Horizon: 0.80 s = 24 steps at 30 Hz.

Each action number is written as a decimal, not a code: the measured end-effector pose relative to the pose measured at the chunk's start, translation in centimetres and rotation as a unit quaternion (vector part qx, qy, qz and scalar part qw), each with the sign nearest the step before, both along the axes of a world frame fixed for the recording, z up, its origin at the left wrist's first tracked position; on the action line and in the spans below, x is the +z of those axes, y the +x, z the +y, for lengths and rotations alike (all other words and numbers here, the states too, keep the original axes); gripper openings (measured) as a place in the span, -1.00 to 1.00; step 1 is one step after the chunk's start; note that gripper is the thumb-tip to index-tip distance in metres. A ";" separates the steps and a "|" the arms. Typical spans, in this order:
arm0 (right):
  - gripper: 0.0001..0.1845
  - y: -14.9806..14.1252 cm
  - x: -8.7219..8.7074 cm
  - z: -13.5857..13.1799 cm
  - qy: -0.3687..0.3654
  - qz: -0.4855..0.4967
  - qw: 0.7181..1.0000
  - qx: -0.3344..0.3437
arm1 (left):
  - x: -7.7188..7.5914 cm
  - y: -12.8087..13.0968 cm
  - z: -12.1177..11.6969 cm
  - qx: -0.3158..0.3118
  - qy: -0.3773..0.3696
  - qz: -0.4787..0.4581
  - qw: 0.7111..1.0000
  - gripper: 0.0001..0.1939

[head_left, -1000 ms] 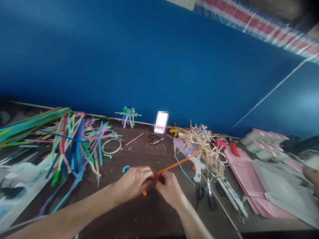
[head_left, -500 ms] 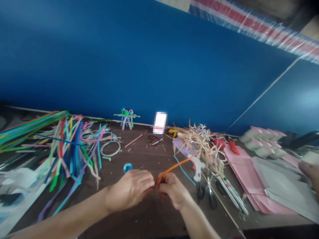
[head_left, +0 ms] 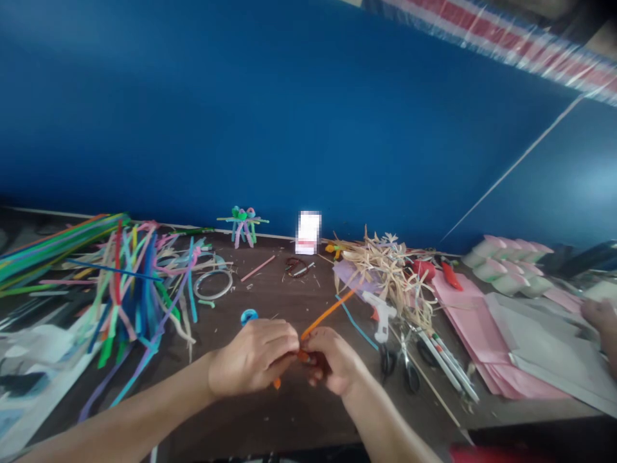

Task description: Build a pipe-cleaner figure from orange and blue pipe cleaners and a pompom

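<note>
An orange pipe cleaner (head_left: 330,313) runs between my two hands, its long free end slanting up to the right. My left hand (head_left: 260,355) is closed on it, and a short orange end pokes out below the fingers. My right hand (head_left: 332,360) pinches the same pipe cleaner, fingertips almost touching the left ones. What the fingers do at the bend is partly hidden. Just beyond my left hand lies a small blue ring-shaped roll (head_left: 249,316). A thin blue pipe cleaner (head_left: 357,323) and a white glue gun (head_left: 383,315) lie beyond my right hand.
Colourful pipe cleaners (head_left: 139,276) heap at left, near a white ring (head_left: 213,285). A pipe-cleaner figure (head_left: 243,225) stands by the wall. Rightward are dried strips (head_left: 385,263), scissors (head_left: 407,363), markers (head_left: 448,366), pink sheets (head_left: 475,334) and another person's hand (head_left: 600,315).
The orange pipe cleaner's free end has swung lower and left. A short orange end now shows beneath my left hand. My right hand has turned slightly, and the view has shifted a little.
</note>
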State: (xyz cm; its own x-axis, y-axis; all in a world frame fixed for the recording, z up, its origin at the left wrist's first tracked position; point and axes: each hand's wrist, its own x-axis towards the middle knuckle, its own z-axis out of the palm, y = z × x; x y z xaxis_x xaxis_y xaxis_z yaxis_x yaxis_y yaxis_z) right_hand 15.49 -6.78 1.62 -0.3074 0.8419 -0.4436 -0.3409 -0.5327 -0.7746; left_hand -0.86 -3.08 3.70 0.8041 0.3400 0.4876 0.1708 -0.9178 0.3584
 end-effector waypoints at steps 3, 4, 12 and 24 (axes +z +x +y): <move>-0.95 -0.5 0.1 0.0 -0.031 0.044 0.999 -0.003 | -0.3 -0.1 0.0 -0.002 0.006 -0.021 1.000 -0.88; -0.94 -0.7 0.2 0.0 -0.037 0.061 0.997 -0.004 | -0.4 -0.2 0.0 -0.001 0.007 -0.029 1.000 -0.88; -0.93 -1.4 0.5 -0.2 -0.095 0.141 0.985 0.001 | -1.4 -0.2 -0.3 0.028 0.026 -0.110 0.993 -0.89; -0.79 -2.1 -0.9 -0.3 0.117 -0.134 0.968 -0.177 | -1.9 1.6 0.3 0.229 -0.400 -0.121 0.879 -0.83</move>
State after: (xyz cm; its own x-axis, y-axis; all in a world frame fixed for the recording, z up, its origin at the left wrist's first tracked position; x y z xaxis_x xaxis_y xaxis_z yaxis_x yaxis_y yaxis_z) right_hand 13.40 -7.13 0.68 0.1194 0.9602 -0.2526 -0.2404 -0.2189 -0.9457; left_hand 0.71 -2.74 1.78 0.3987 0.9132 0.0841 0.2866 -0.2112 0.9345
